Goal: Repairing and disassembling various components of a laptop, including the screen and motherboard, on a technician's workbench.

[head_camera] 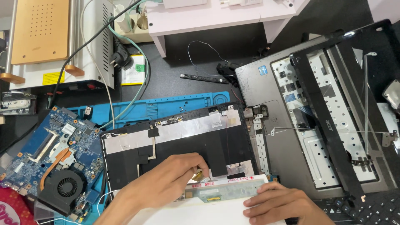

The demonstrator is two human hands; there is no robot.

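Nearest the camera, on the desk (175, 71): right hand (279, 204) lying flat, fingers spread and loose, holding nothing, pressing down the back of a display panel (216, 193) turned face-down toward the body. Left hand (166, 183) reaching across, thumb and forefinger pinched shut on a small gold-coloured flat cable connector (199, 175) at the panel's upper edge, right beside the strip of circuit board there. Connector at the very fingertips, between panel and lid. Just beyond, black laptop lid shell (175, 146) lying open, silver foil along its top, thin cable running down its middle toward the pinched connector. Judging by this: panel already lifted out of the lid and flipped, cable end not yet clearly free, whether seated or loosened cannot be told. Left of the lid, blue motherboard (54, 150) with black fan and copper pipe, already out. Under both, blue work mat (166, 106). Right side, grey laptop base (291, 125), stripped, with black screen bezel (325, 121) laid across it. Farthest back, white machine with a wooden-coloured plate (41, 33) and a white shelf (208, 16).
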